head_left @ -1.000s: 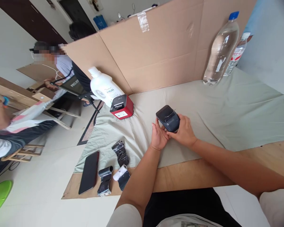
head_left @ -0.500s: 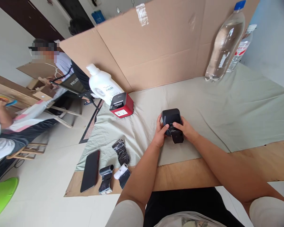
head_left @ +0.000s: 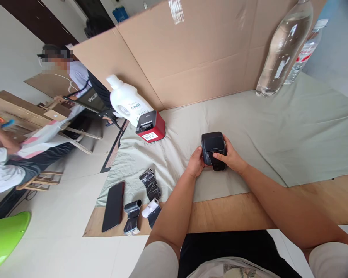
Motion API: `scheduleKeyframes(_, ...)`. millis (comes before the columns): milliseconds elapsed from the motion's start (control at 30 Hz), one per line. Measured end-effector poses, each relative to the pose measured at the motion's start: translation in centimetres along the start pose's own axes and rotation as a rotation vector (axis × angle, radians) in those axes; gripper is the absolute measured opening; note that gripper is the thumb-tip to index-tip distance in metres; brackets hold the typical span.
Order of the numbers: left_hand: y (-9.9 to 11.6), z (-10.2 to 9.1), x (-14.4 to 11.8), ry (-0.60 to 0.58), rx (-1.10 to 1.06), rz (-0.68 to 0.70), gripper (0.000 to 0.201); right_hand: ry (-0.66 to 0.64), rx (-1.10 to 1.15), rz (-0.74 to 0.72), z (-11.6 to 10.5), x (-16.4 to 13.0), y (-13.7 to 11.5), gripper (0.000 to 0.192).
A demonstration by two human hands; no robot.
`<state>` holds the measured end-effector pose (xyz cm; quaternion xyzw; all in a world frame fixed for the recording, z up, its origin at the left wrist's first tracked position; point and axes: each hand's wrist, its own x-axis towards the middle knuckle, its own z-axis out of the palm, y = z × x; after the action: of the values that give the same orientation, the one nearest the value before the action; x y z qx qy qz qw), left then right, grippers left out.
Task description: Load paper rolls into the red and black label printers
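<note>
Both hands clasp the black printer (head_left: 212, 148) mid-desk on the cloth (head_left: 292, 131): left grip (head_left: 195, 162) pressed to its side, right grip (head_left: 232, 158) pinching its front. Bare cloth lies open rightward; desk edge (head_left: 234, 214) near.

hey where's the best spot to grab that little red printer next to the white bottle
Probably across the two red side walls of the red printer, coming down from above. It sits flat on the cloth, boxy with parallel sides. The white bottle crowds its far-left corner, so approach from the near side.
</note>
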<state>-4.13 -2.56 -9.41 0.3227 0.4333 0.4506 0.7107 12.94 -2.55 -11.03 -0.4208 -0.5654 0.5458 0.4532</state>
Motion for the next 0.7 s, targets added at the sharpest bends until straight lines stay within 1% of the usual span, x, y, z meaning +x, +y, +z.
scheduleKeyframes(100, 0.05, -0.06, -0.11, 0.006, 0.007, 0.010, 0.047, 0.000, -0.043, -0.009, -0.01, -0.11, 0.03, 0.118)
scheduleKeyframes(267, 0.39, 0.17, -0.40, 0.000, 0.026, 0.018, 0.044, 0.044, -0.096, -0.040, 0.37, -0.31, -0.04, 0.121)
scheduleKeyframes(367, 0.36, 0.36, -0.37, 0.032, 0.016, 0.031, 0.043, 0.060, -0.125, -0.053, 0.63, -0.35, -0.05, 0.125)
scheduleKeyframes(467, 0.17, 0.55, -0.25, 0.081, 0.011, 0.049, 0.041, 0.068, -0.123, -0.055, 0.80, -0.34, -0.05, 0.124)
scheduleKeyframes(600, 0.02, 0.79, -0.25, 0.128, 0.011, 0.037, 0.039, 0.070, -0.047, -0.043, 0.81, -0.38, -0.28, 0.117)
scheduleKeyframes(700, 0.02, 0.89, -0.35, 0.108, 0.017, 0.028, 0.041, 0.059, 0.096, -0.009, 0.66, -0.45, -0.46, 0.106)
